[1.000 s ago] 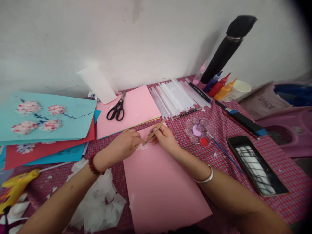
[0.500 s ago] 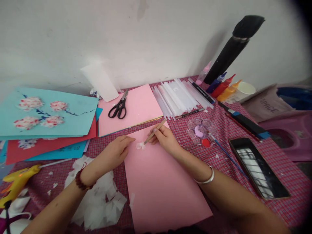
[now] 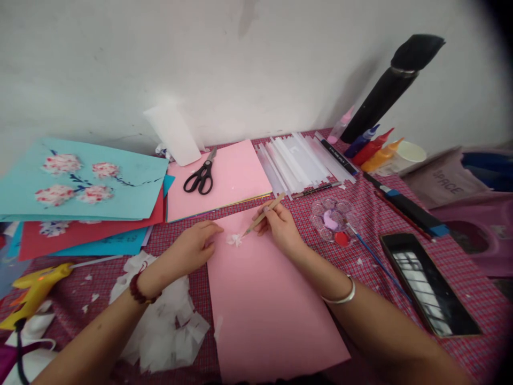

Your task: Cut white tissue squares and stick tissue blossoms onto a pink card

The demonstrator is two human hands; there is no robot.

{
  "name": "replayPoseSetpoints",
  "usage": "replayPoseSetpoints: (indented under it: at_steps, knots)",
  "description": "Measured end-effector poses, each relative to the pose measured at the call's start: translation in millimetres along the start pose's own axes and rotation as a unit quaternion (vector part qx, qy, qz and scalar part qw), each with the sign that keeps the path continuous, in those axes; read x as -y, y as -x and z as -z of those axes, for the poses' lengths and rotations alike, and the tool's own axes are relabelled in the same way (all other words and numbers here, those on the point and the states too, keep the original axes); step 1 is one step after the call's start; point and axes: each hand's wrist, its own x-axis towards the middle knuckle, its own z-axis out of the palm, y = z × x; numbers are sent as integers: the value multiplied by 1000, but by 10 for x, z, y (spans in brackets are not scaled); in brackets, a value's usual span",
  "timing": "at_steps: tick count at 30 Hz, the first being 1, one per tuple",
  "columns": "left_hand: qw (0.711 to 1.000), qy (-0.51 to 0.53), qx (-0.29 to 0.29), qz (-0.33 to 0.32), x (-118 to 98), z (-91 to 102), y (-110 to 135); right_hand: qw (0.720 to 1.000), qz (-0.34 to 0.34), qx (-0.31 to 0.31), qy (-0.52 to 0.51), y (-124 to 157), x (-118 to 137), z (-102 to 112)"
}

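My right hand (image 3: 280, 227) grips a thin wooden brush (image 3: 264, 214), its tip touching a small crumpled white tissue tuft (image 3: 234, 240) near the top of a pink paper sheet (image 3: 264, 310). My left hand (image 3: 196, 246) rests at the sheet's left edge, fingers stretched out flat beside the tuft, holding nothing. A red bead bracelet is on my left wrist and a silver bangle on my right.
A pile of white tissue scraps (image 3: 164, 321) lies lower left, with a yellow glue gun (image 3: 34, 291) beyond it. Scissors (image 3: 200, 176) lie on a pink pad. Blue and red papers (image 3: 80, 187), glue sticks (image 3: 300, 160), paint palette (image 3: 332, 219), paint bottles (image 3: 372, 149) and a black tray (image 3: 428, 283) surround the sheet.
My left hand drew back from the tuft to the left and flattened at the sheet's edge. The brush tip stayed on the tissue tuft.
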Motion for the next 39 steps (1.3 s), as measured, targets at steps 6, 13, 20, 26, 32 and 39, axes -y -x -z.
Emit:
replayPoseSetpoints:
  at_steps: [6, 13, 20, 26, 32, 39]
  knots:
    - [991, 98, -56, 76, 163, 158, 140, 997, -24, 78, 14, 40, -44, -22]
    - [993, 60, -34, 97, 288, 235, 466, 998, 11, 61, 29, 47, -61, -42]
    - [992, 61, -33, 109, 292, 242, 670, 999, 1, 37, 35, 18, -76, -50]
    - [983, 72, -56, 158, 248, 275, 857, 998, -8, 34, 51, 28, -78, -39]
    - [968, 83, -55, 230, 153, 372, 1067, 1000, -10, 7, 16, 40, -76, 16]
    - [948, 97, -43, 300, 251, 150, 1167, 999, -11, -16, -35, 45, -9, 28]
